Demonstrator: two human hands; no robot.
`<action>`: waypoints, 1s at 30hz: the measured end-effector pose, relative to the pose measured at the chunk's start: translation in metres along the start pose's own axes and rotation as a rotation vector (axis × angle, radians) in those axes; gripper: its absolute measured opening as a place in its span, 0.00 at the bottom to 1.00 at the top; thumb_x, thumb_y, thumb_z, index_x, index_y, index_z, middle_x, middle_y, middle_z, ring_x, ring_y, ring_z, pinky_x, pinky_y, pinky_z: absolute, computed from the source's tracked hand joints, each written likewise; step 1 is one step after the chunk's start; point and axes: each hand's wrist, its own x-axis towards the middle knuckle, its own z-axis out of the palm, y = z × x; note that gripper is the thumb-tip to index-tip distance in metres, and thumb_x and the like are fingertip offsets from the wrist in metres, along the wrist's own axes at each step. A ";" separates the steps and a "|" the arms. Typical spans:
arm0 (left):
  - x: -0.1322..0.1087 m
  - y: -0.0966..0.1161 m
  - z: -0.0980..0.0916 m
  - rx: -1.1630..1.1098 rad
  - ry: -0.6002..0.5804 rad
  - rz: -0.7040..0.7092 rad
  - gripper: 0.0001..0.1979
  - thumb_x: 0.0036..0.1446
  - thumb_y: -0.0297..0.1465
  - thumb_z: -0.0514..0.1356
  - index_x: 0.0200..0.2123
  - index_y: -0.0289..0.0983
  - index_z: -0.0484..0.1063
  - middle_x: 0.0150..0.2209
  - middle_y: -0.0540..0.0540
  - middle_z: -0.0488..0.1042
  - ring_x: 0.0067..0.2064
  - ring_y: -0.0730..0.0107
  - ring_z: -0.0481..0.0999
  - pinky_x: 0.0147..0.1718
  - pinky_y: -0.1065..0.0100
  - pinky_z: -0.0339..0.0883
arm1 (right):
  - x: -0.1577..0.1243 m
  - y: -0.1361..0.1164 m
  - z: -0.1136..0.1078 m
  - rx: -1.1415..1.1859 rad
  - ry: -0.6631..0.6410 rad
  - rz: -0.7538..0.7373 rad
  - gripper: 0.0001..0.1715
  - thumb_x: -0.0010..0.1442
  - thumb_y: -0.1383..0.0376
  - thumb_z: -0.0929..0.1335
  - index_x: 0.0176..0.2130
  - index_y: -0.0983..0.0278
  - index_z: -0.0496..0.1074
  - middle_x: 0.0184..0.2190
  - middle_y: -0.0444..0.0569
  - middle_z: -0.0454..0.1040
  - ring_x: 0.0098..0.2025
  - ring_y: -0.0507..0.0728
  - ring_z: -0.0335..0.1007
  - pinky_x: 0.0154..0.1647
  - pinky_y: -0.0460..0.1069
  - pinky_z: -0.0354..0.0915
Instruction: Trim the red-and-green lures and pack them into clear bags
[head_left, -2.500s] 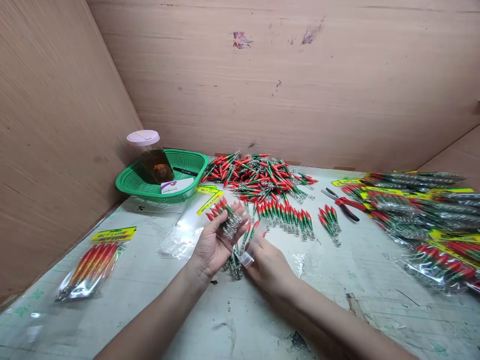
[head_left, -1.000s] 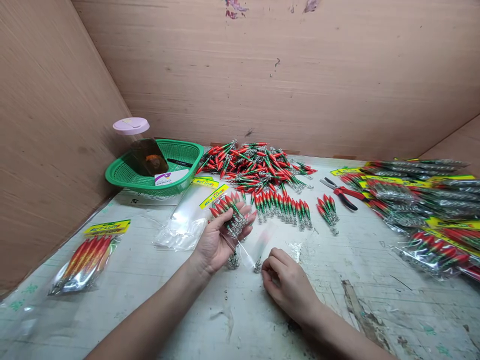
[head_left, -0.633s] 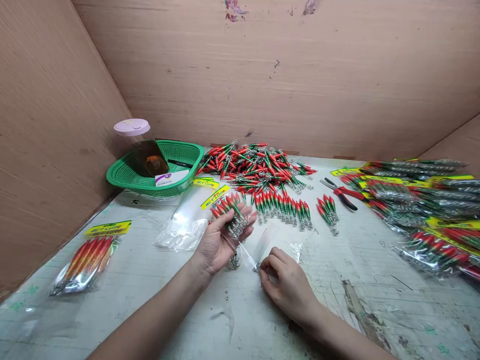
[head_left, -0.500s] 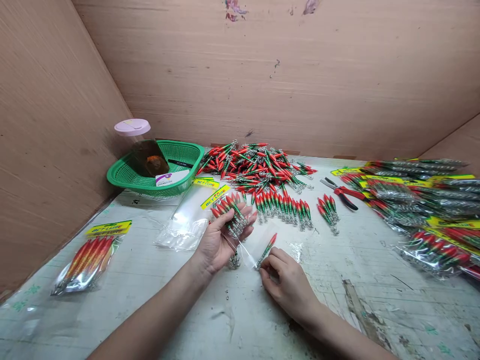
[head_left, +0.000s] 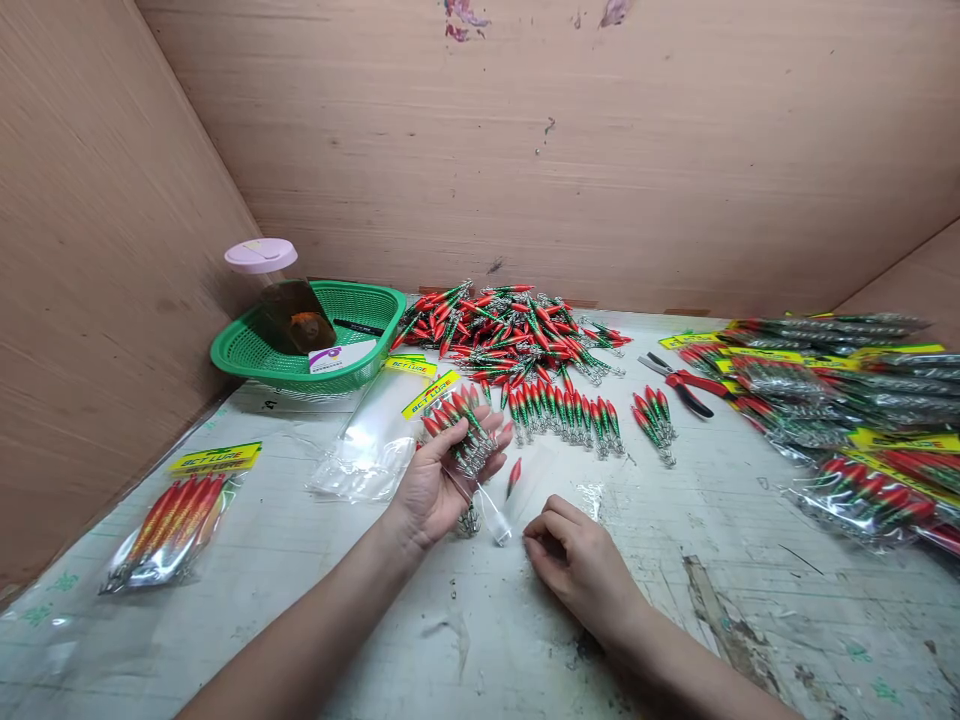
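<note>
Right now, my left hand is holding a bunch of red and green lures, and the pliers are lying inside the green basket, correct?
Not quite: the pliers aren't in the green basket. The head view shows them on the table, beside the packaged lures. Your left hand is indeed holding red and green lures.

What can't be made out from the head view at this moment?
All in the head view:
Count of lures in the left hand: they overlap each other.
Bodies of the lures below that hand: it covers them; only hooks show.
Lower end of the single lure: lost in blurred clear plastic.
Whether the right hand pinches anything: its curled fingers hide it.
Far-right packets: cut by the right edge.
</note>
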 end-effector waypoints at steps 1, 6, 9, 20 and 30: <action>0.000 0.000 0.000 0.003 0.000 0.001 0.13 0.60 0.25 0.54 0.46 0.30 0.72 0.46 0.39 0.78 0.39 0.62 0.81 0.32 0.68 0.77 | 0.000 0.001 -0.002 -0.013 0.003 0.003 0.09 0.55 0.75 0.63 0.27 0.62 0.63 0.24 0.43 0.65 0.25 0.50 0.62 0.23 0.44 0.60; -0.002 0.001 0.002 0.012 -0.024 -0.008 0.15 0.61 0.25 0.53 0.49 0.30 0.71 0.45 0.38 0.78 0.40 0.61 0.81 0.31 0.68 0.77 | 0.013 0.012 -0.010 -0.113 -0.006 -0.102 0.07 0.58 0.74 0.61 0.33 0.63 0.64 0.30 0.47 0.67 0.30 0.54 0.63 0.27 0.47 0.63; -0.003 0.004 0.002 0.011 -0.044 -0.005 0.16 0.61 0.25 0.52 0.51 0.30 0.70 0.46 0.39 0.78 0.39 0.62 0.81 0.30 0.69 0.77 | 0.033 0.021 -0.005 -0.175 -0.059 -0.288 0.11 0.60 0.75 0.60 0.40 0.64 0.67 0.36 0.52 0.71 0.37 0.57 0.63 0.34 0.51 0.64; -0.009 -0.006 0.001 0.101 -0.130 -0.115 0.15 0.60 0.26 0.54 0.49 0.30 0.71 0.45 0.39 0.79 0.35 0.63 0.81 0.28 0.70 0.76 | 0.031 0.044 -0.036 -0.347 -0.166 -0.551 0.16 0.65 0.74 0.57 0.30 0.64 0.67 0.32 0.51 0.71 0.31 0.55 0.59 0.30 0.49 0.57; -0.009 0.024 0.007 -0.035 -0.007 0.061 0.19 0.63 0.24 0.48 0.56 0.34 0.65 0.35 0.45 0.81 0.31 0.68 0.81 0.24 0.73 0.76 | 0.039 0.030 -0.028 -0.216 -0.215 -0.359 0.10 0.59 0.76 0.62 0.39 0.64 0.67 0.37 0.51 0.71 0.38 0.55 0.64 0.35 0.48 0.62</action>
